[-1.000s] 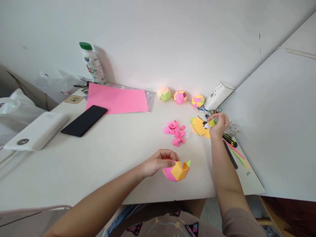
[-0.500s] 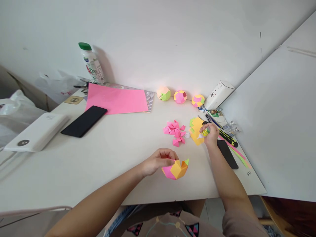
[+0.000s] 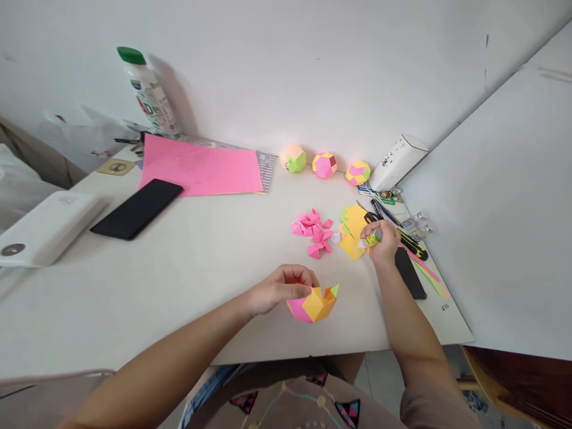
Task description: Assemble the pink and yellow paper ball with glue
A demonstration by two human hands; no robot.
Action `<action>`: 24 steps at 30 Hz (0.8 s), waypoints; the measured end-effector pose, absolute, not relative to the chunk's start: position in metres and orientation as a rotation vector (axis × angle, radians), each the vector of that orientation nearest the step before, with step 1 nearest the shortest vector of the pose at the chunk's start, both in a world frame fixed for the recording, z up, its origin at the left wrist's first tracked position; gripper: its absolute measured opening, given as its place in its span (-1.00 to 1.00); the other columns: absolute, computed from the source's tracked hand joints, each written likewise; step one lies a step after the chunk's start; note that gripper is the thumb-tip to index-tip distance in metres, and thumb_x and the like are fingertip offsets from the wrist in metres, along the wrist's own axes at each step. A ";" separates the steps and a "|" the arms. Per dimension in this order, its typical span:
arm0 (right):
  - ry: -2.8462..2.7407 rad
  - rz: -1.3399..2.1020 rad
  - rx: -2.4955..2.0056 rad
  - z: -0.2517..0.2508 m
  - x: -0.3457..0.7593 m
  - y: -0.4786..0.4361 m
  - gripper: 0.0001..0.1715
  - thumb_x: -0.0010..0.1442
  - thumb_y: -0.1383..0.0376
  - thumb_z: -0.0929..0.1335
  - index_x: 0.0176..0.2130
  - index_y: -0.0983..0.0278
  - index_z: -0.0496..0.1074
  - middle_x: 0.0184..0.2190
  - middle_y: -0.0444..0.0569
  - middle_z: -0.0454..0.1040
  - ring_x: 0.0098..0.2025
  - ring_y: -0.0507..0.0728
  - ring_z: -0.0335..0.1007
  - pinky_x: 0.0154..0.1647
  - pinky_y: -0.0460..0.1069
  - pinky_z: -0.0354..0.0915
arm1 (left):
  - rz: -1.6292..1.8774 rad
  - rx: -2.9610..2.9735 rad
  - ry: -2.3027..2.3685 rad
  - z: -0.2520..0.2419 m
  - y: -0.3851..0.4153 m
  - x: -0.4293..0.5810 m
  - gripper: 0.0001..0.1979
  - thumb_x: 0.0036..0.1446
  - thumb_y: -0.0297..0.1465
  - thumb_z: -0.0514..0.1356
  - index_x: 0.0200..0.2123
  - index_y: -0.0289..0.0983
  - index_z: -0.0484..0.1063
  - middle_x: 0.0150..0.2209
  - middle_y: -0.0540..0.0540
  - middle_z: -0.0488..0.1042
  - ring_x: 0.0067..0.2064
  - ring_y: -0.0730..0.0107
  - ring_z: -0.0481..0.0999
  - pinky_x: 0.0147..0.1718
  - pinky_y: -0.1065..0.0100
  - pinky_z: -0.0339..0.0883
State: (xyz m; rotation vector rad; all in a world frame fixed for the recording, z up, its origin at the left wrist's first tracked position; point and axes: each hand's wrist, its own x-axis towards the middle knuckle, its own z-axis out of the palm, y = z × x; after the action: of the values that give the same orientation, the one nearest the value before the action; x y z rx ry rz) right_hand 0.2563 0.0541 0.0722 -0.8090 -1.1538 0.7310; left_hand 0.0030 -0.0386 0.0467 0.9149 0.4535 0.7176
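Observation:
Near the front edge of the table, my left hand (image 3: pixel 286 287) pinches the rim of a partly built paper ball (image 3: pixel 313 305). The ball has pink and orange facets, an open top and a green tip sticking up at its right. My right hand (image 3: pixel 383 241) is closed around a small glue bottle (image 3: pixel 372 239) with a green-and-yellow body, its pale nozzle pointing left. Below the bottle lie orange paper pieces (image 3: pixel 351 248). A pile of folded pink paper pieces (image 3: pixel 314 229) sits between the two hands, further back.
Three finished paper balls (image 3: pixel 324 165) line the wall beside a white box (image 3: pixel 400 162). A cutter (image 3: pixel 413 245), black phone-like slab (image 3: pixel 409 273) and paper strips (image 3: pixel 431 275) lie right. At left are pink paper (image 3: pixel 201 167), a black phone (image 3: pixel 137 208), a white power bank (image 3: pixel 49 226) and a bottle (image 3: pixel 149 95).
The whole view has shifted slightly. Both hands keep their holds, the left on the paper ball and the right on the glue bottle, with little movement over the table.

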 end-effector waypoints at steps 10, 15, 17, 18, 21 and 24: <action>-1.098 0.635 -0.780 0.071 0.252 0.063 -0.61 0.05 0.09 0.27 -0.67 0.23 0.28 -0.77 -0.18 0.25 -0.69 0.04 0.25 -0.62 -0.03 0.22 | 0.724 0.900 0.442 0.040 -0.037 0.003 -0.82 -0.07 -0.38 0.28 -0.54 -0.33 0.34 -0.38 -0.07 0.43 -0.40 0.45 0.36 -0.40 0.40 0.18; -1.076 0.722 -0.751 0.075 0.267 0.069 -0.61 0.08 0.15 0.25 -0.68 0.25 0.28 -0.79 -0.16 0.25 -0.69 0.03 0.24 -0.61 -0.04 0.21 | 0.713 0.904 0.441 0.045 -0.038 0.002 -0.82 -0.05 -0.39 0.27 -0.55 -0.33 0.33 -0.40 -0.06 0.41 -0.40 0.46 0.35 -0.41 0.41 0.17; -1.008 0.718 -0.778 0.075 0.270 0.073 -0.60 0.07 0.15 0.24 -0.69 0.25 0.25 -0.82 -0.17 0.22 -0.73 0.01 0.19 -0.65 -0.06 0.17 | 0.705 0.915 0.438 0.046 -0.039 0.002 -0.83 -0.05 -0.39 0.26 -0.55 -0.33 0.33 -0.39 -0.06 0.41 -0.40 0.45 0.35 -0.41 0.41 0.17; -0.975 0.727 -0.813 0.074 0.271 0.074 -0.60 0.07 0.15 0.24 -0.70 0.25 0.24 -0.82 -0.17 0.22 -0.74 0.01 0.18 -0.67 -0.06 0.15 | 0.703 0.918 0.439 0.046 -0.040 0.002 -0.83 -0.05 -0.39 0.26 -0.55 -0.33 0.33 -0.39 -0.06 0.41 -0.40 0.46 0.35 -0.41 0.40 0.17; -0.937 0.761 -0.873 0.071 0.270 0.076 -0.60 0.06 0.14 0.23 -0.70 0.25 0.23 -0.83 -0.16 0.22 -0.74 0.01 0.18 -0.69 -0.08 0.13 | 0.693 0.929 0.453 0.046 -0.041 0.002 -0.84 -0.06 -0.39 0.26 -0.54 -0.33 0.34 -0.38 -0.06 0.41 -0.40 0.46 0.34 -0.41 0.40 0.16; -0.964 0.765 -0.859 0.071 0.267 0.075 -0.59 0.06 0.13 0.23 -0.70 0.25 0.24 -0.83 -0.16 0.21 -0.75 0.01 0.18 -0.69 -0.08 0.12 | 0.692 0.922 0.465 0.045 -0.039 0.002 -0.83 -0.07 -0.38 0.26 -0.55 -0.33 0.33 -0.39 -0.06 0.41 -0.40 0.46 0.34 -0.41 0.40 0.17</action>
State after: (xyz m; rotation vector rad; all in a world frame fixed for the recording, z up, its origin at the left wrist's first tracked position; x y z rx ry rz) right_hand 0.2673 0.0752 0.0707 -0.8594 -0.9642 0.7650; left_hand 0.0020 -0.0393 0.0450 0.9223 0.4646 0.6921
